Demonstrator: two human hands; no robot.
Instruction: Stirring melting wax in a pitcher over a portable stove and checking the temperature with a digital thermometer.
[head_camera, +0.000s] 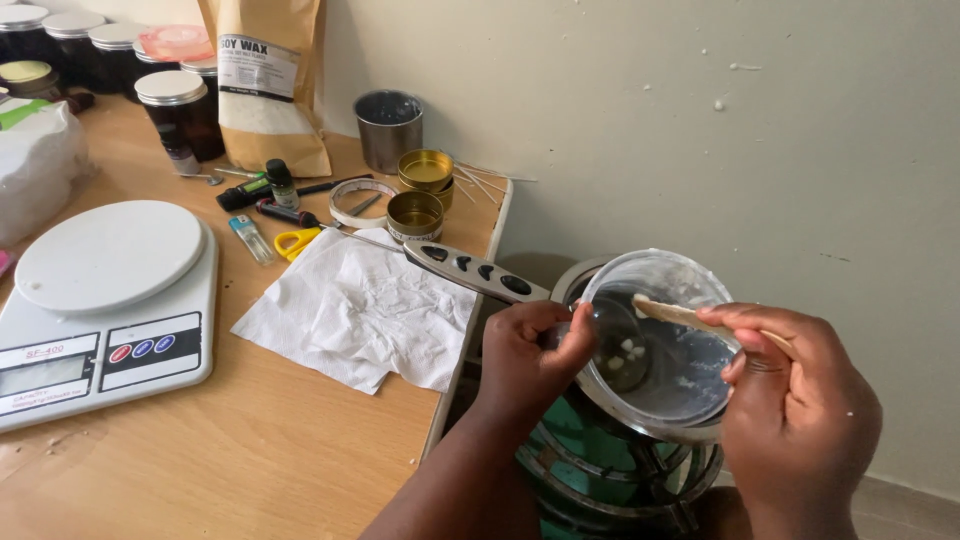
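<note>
while the left hand (535, 350) grips the near-left rim of the clear bowl (660, 340), fingers clenched on it, the right hand (795, 400) pinches a wooden stick (680, 315); its long axis runs left from the fingers, tip inside. bowl sits right of the tabletop (250, 450), holding cloudy residue and few white flakes.

Home craft workspace for candle making. Indicators: a wooden bench (250, 440) against a plain painted wall; a digital scale (105, 310) at left; a brown wax bag (268, 80) and lidded dark jars (172, 115) at upper left; gold tins (415, 215) and wicks at centre.
</note>
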